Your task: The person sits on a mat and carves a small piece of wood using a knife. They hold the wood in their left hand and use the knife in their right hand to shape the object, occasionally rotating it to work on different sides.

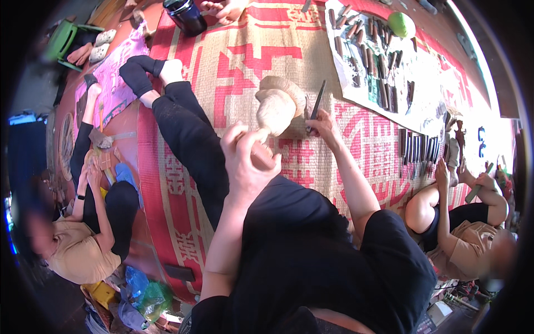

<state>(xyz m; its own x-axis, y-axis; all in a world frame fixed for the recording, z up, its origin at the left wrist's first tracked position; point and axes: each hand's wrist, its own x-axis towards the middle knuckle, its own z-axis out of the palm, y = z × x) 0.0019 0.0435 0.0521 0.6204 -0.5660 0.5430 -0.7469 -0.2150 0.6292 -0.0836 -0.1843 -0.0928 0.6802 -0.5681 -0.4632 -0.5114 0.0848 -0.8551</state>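
My left hand (245, 161) is closed around the near end of a pale carved wooden piece (276, 108). The piece has a broad rounded top and a narrow neck near my fingers. A reddish-brown block-like part (263, 156) shows in the same grip; whether it is joined to the pale wood I cannot tell. Just right of the carving, my right hand (322, 125) grips a slim dark tool (318, 97) that points up and away. Its exact kind is unclear. Under both hands lies a red and straw-coloured woven mat (245, 61).
Many dark-handled carving tools (381, 61) lie on a white sheet (356, 92) at far right, beside a green round object (401, 24). More tools (418, 147) lie nearer. A dark jar (185, 16) stands far left. Co-workers sit left (83, 245) and right (467, 239).
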